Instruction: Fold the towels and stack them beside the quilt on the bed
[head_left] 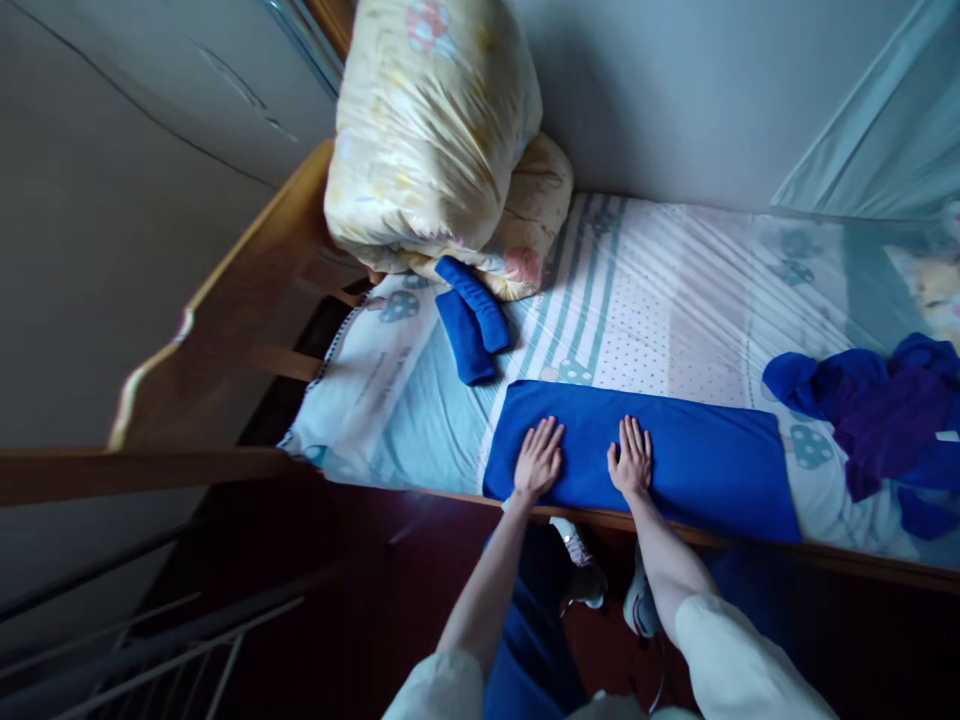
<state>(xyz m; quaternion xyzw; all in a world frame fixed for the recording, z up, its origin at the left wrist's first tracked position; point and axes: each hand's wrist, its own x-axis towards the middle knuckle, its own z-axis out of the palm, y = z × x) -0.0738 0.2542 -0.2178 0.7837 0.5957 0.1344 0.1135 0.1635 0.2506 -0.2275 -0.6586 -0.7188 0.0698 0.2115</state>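
Observation:
A blue cloth (712, 460) lies flat in a long rectangle along the near edge of the bed. My left hand (538, 458) rests palm down on its left part, fingers stretched out. Flat on the middle of the cloth is my right hand (631, 456), its fingers also extended. Neither hand grips anything. Beyond my left hand, two narrow folded blue cloths (463, 335) lie on the sheet, one partly over the other. Off to the right sits a crumpled heap of blue and purple cloth (889, 405).
A patterned sheet (660, 270) covers the bed. Thick cream floral quilts (435, 130) are piled at the back left, by the wooden headboard (225, 290). A wooden rail (450, 492) runs along the near edge. A metal rack (180, 650) stands at the lower left.

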